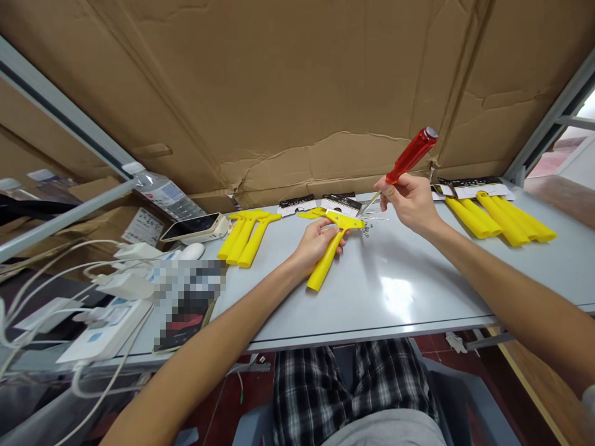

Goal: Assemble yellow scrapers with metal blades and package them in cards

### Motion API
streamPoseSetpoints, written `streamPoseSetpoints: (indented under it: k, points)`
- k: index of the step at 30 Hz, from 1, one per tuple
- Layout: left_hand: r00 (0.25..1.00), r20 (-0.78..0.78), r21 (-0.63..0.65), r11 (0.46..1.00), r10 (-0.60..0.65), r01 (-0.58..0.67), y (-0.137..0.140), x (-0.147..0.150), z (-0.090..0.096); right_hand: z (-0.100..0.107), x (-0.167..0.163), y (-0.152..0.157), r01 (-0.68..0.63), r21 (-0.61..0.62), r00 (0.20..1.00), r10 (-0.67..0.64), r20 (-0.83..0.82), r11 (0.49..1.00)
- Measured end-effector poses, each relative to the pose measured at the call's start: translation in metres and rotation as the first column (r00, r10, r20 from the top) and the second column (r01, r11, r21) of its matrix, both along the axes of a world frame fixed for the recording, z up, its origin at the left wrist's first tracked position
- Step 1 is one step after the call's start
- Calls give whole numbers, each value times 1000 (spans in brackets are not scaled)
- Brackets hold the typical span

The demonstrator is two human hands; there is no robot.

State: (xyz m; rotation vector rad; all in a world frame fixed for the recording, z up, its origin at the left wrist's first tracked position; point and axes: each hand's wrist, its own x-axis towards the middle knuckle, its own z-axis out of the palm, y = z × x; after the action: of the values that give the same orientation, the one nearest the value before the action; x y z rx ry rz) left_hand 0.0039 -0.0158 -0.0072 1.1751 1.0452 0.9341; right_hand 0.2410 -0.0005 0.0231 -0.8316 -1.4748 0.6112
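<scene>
My left hand [320,244] is closed around the neck of a yellow T-shaped plastic handle [325,266], whose thick grip slants toward the table's front edge. My right hand [408,201] pinches a screwdriver with a clear red handle [413,155]. Its thin shaft slopes down and left toward the right end of the yellow crosspiece; whether the tip touches it I cannot tell. Small screws [367,230] lie in a little heap just right of that end, and thin metal rods [375,216] lie behind them.
Several yellow T-shaped handles [251,238] lie at left, and several yellow tubular grips [506,217] with black-and-white cards at right. More cards [297,204] lie at the back. A phone [193,227], a water bottle [162,192] and a cabled power strip [109,328] crowd the left. Cardboard [302,93] walls the back.
</scene>
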Motion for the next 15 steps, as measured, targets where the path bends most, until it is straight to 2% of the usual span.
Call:
streamPoseSetpoints:
  k: [5, 10, 15]
  points:
    - [997, -20, 3, 997, -81, 81, -1, -2, 1, 5, 3, -2, 65, -53, 995, -69, -72, 996]
    - [992, -29, 9, 993, -121, 121, 0, -4, -2, 8, 5, -2, 107, -68, 993, -110, -42, 992]
    - [991, -39, 12, 991, -131, 131, 1, -4, -3, 7, 2, -4, 60, -92, 998, -62, -25, 994]
